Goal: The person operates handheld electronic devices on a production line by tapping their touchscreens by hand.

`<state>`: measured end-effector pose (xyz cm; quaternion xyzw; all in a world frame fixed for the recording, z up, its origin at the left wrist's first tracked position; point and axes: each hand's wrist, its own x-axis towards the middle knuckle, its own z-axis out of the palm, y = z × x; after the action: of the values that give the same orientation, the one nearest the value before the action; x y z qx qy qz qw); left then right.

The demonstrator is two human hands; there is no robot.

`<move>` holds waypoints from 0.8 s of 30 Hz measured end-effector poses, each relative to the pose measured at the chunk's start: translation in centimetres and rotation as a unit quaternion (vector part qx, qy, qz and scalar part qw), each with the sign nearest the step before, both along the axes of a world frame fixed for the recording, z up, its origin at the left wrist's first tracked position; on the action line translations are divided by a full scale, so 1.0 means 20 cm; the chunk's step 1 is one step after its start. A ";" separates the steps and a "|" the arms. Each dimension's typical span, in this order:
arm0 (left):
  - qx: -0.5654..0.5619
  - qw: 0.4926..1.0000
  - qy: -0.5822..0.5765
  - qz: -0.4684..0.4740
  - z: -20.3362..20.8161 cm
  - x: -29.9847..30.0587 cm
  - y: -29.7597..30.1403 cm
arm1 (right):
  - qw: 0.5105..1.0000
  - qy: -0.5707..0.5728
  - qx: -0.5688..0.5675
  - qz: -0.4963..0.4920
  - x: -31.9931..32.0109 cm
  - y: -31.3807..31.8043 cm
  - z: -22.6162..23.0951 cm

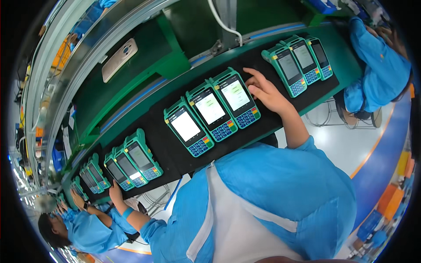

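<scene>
Three handheld payment terminals with green casings, lit screens and blue keypads stand side by side before me: a left one (187, 127), a middle one (210, 108) and a right one (237, 95). At the top right edge of the right one is my right hand (266, 93), open and holding nothing, its index finger stretched out and thumb apart. My left hand (115, 193) reaches out to the left, its fingers extended at the near edge of a dim-screened terminal (117, 171). Whether those fingertips touch it, I cannot tell. A blue band circles my left wrist.
More terminals (302, 59) lie to the right and others (93, 175) farther left, on a black mat (164, 153) along the green bench. A phone (119, 60) rests on the shelf behind. Co-workers in blue sit at left (94, 230) and right (379, 70).
</scene>
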<state>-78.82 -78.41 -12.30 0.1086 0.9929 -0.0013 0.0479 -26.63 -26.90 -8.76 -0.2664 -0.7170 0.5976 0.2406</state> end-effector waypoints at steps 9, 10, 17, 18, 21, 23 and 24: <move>0.166 0.977 0.103 -0.087 -0.15 -0.04 0.09 | 0.998 0.015 0.057 -0.033 -0.03 -0.02 -0.02; 0.133 0.984 0.101 -0.063 -0.16 -0.03 0.08 | 0.996 0.016 0.086 -0.035 -0.04 -0.03 -0.03; 0.170 0.971 0.146 -0.081 -0.20 0.04 0.14 | 0.985 -0.019 0.146 -0.085 -0.20 -0.11 0.00; 0.163 0.978 0.119 -0.058 -0.20 0.05 0.15 | 0.985 -0.034 0.130 -0.105 -0.22 -0.12 0.01; 0.165 0.977 0.125 -0.053 -0.17 0.09 0.21 | 0.983 -0.041 0.122 -0.133 -0.28 -0.16 0.04; 0.175 0.969 0.155 -0.081 -0.15 0.11 0.23 | 0.961 -0.062 0.196 -0.185 -0.32 -0.24 0.06; 0.195 0.967 0.144 -0.077 -0.15 0.12 0.23 | 0.944 -0.092 0.241 -0.208 -0.32 -0.28 0.07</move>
<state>-76.34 -73.76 -15.22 0.1905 0.9590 0.1733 -0.1184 -33.08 -32.44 -7.42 -0.3977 -0.7872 0.3168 0.3491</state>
